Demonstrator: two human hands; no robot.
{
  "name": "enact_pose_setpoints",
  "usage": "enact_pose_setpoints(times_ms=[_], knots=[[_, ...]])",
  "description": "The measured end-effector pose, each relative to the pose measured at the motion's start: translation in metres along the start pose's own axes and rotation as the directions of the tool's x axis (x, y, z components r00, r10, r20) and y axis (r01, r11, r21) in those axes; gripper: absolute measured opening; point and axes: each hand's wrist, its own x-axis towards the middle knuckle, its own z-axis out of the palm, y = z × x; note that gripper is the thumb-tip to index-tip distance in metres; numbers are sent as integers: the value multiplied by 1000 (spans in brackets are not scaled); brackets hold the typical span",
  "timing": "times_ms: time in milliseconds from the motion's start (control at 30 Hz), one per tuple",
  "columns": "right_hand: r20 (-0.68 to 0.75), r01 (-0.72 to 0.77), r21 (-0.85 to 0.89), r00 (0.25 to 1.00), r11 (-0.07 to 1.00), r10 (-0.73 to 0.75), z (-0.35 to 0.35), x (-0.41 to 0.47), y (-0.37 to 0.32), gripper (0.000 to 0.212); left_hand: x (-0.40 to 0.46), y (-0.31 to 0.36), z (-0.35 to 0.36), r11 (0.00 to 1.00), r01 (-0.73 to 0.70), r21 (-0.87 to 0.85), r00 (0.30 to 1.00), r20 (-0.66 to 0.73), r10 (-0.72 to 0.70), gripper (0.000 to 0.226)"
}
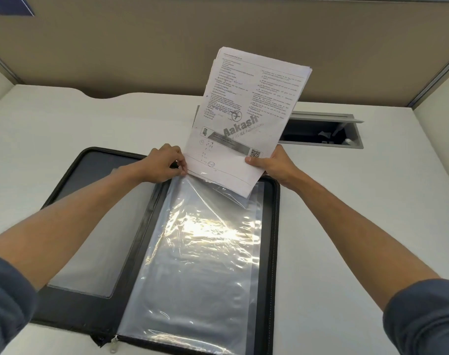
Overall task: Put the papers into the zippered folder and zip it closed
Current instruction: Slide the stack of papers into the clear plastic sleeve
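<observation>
Papers (246,119) stand nearly upright, long axis tilted up and away, bottom edge entering the clear sleeve (200,239) of the open zippered folder (146,221). Right hand (274,163) clamps their lower corner; left hand (164,163) pinches the sleeve's top edge just beside them.

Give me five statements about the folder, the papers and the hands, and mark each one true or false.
1. The zippered folder lies open on the desk. True.
2. The right hand holds the papers by their lower edge. True.
3. The left hand rests flat on the desk. False: it pinches the top edge of the clear plastic sleeve.
4. The papers are fully inside the sleeve. False: only their lower corner has entered it.
5. The folder's zipper is closed. False: the folder is unzipped, with the zipper pull at its near edge.
</observation>
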Motion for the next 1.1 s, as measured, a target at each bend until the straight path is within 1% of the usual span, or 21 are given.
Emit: enact_pose_setpoints(times_ms=[67, 200, 300, 400, 500, 600, 733, 867, 1033, 1100], knots=[[21, 6, -13, 1000, 1000, -6, 0, 1, -3, 45, -1, -1, 0, 1000, -10, -16, 1000, 17, 10, 3], [35, 2, -22, 999, 1000, -1, -1, 1, -4, 46, -5, -4, 0, 989, -6, -148, 1000, 27, 10, 4], [32, -6, -13, 999, 1000, 7, -2, 2, -4, 47, -7, -6, -1, 982, 0, -187, 999, 39, 7, 5], [50, -15, -16, 999, 1000, 15, -2, 3, -4, 49, -6, -9, -1, 987, 35, -158, 998, 47, -28, 3], [72, -19, -15, 997, 1000, 20, -3, 4, -5, 51, -5, -12, 0, 985, 61, -162, 997, 51, -54, 9], [77, -26, -19, 997, 999, 27, -3, 4, -5, 52, -4, -12, 3, 994, 59, -98, 998, 24, -56, 13], [102, -24, -23, 994, 999, 26, -3, 5, -5, 55, -3, -15, 9, 997, 66, -29, 998, -1, -66, 9], [149, -22, -26, 988, 999, 26, -4, 5, -7, 53, -6, -15, 7, 992, 101, -79, 995, 13, -100, 9], [193, -47, -87, 979, 995, 63, -2, 7, -10, 53, -7, -8, 7, 983, 142, -113, 990, 1, -142, 10], [193, -52, -91, 979, 995, 69, -2, 7, -10, 52, -7, -6, 9, 967, 163, -198, 985, -28, -171, 6]])
